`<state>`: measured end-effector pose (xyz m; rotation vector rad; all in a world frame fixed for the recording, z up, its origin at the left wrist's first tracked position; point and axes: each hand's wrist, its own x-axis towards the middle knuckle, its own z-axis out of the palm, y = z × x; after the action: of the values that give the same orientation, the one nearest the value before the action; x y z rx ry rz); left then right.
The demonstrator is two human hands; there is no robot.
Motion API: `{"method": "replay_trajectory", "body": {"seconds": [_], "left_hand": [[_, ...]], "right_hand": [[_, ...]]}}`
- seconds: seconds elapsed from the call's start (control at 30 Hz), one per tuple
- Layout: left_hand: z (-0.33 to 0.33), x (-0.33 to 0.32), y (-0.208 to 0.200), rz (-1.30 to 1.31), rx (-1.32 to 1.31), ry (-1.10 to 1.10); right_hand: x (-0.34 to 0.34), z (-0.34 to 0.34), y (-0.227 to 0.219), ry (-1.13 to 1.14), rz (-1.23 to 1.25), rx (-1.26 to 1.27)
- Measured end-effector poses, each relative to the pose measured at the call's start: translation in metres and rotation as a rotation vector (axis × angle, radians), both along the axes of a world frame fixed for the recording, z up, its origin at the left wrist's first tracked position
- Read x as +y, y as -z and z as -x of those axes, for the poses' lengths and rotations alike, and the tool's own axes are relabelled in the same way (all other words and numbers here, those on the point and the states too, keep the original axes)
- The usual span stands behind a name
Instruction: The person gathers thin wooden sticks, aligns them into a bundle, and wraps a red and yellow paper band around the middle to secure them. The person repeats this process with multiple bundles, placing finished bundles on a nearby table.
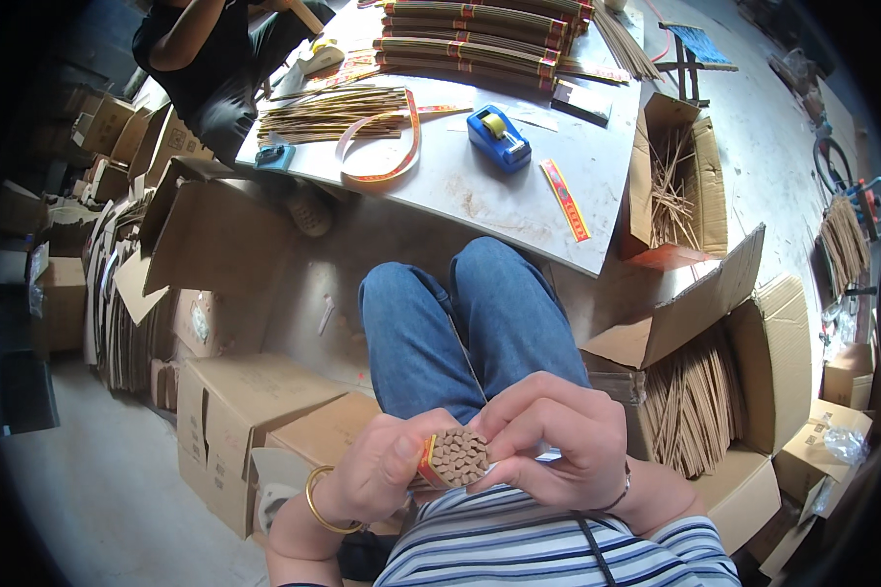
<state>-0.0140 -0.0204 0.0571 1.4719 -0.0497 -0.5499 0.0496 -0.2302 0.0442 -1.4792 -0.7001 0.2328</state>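
The bundle of brown sticks, banded in red and yellow, was above the person's jeans. The left hand's grip clasped it; the right hand's was narrow at its right edge, what it pinched unclear. Beyond, a blue tape dispenser stood on the table.

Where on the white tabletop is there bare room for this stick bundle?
On the tabletop, two patches: between the blue tape dispenser and the near edge, though slightly smudged; and from the flat label strip to the right edge. It's crowded at the back with stacked bundles and left with loose sticks and a curled ribbon.
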Motion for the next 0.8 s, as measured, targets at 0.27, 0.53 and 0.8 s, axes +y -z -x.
{"method": "replay_trajectory", "body": {"seconds": [0.27,0.53,0.8], "left_hand": [[0.001,-0.001,-0.003,-0.114,-0.103,0.014],[0.0,-0.002,-0.009,-0.088,0.058,0.017],[-0.004,0.003,-0.007,-0.032,0.116,0.144]], "right_hand": [[0.002,0.001,0.001,-0.002,-0.018,-0.003],[0.005,0.0,0.008,0.08,-0.048,-0.178],[0.006,-0.001,0.01,0.051,-0.077,-0.237]]}}
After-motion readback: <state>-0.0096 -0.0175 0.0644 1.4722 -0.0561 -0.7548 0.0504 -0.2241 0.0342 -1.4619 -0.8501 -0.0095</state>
